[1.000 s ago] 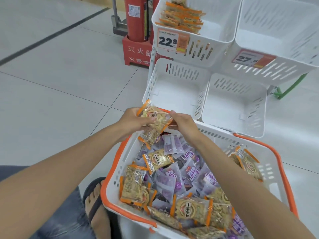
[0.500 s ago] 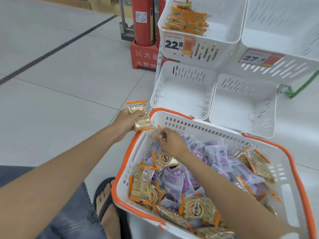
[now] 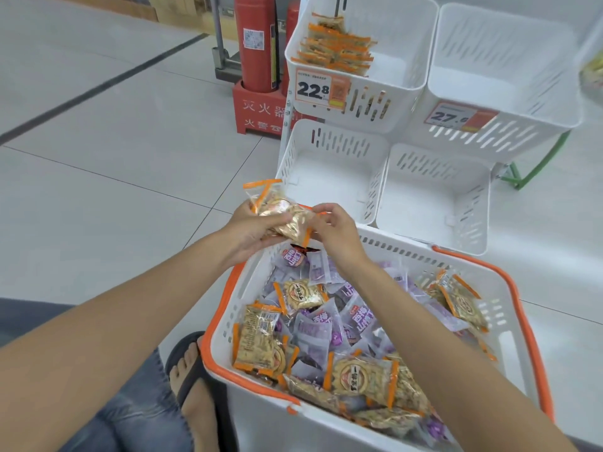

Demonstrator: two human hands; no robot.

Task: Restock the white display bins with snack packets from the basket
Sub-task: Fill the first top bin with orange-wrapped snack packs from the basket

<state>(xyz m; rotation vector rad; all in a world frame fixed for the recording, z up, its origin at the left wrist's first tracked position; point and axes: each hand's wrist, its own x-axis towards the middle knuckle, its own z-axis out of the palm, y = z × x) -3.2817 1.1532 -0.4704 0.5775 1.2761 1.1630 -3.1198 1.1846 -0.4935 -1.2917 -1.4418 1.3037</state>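
A white basket with an orange rim (image 3: pixel 522 308) sits in front of me, full of orange-edged gold snack packets (image 3: pixel 303 295) and purple packets (image 3: pixel 315 334). Above its far left corner my left hand (image 3: pixel 251 233) grips a small bunch of gold packets (image 3: pixel 280 213). My right hand (image 3: pixel 336 230) pinches the right end of that same bunch. Beyond stand white display bins: the upper left bin (image 3: pixel 391 89) holds a row of gold packets (image 3: pixel 336 48); the upper right bin (image 3: pixel 509 125) and both lower bins (image 3: pixel 329 177) (image 3: pixel 434 207) show bare white floors.
Price tags reading 22.8 (image 3: pixel 318 89) and 27 (image 3: pixel 456 117) hang on the upper bins. Red fire extinguishers (image 3: pixel 256 44) in a red stand lie left of the bins. My sandalled foot (image 3: pixel 195 386) rests by the basket's left side. A green frame leg (image 3: pixel 535 171) shows at right.
My right hand rose from the basket with a packet and joined it to the bunch in my left hand. My left hand shifted right, over the basket's corner.
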